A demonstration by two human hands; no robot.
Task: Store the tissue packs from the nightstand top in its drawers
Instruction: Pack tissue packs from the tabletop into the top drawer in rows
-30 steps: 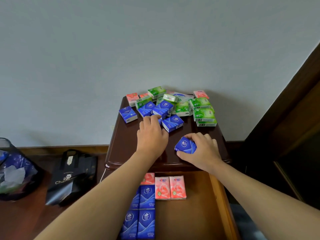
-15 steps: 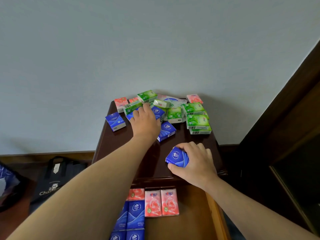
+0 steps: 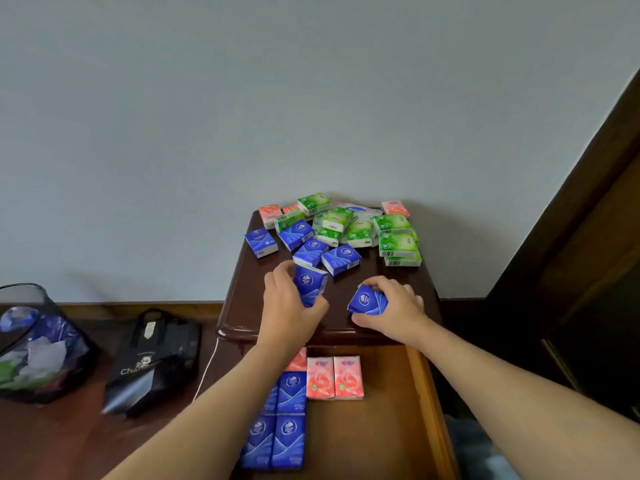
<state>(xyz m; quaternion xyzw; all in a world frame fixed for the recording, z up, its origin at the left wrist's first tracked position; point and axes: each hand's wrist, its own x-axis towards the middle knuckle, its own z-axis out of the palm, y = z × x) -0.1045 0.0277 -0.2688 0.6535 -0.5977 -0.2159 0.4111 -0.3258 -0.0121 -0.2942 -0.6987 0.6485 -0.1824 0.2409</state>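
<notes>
Now each hand grips a blue pack: left hand (image 3: 289, 306) upright, right hand (image 3: 391, 311) tilted.

Blue, green, pink tissue packs (image 3: 341, 259) crowd the nightstand top (image 3: 242, 299); others line the open drawer (image 3: 391, 427).

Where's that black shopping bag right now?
In the head view, the black shopping bag lies on the floor at lower left, between the mesh bin and the nightstand, beside a white cord.
</notes>
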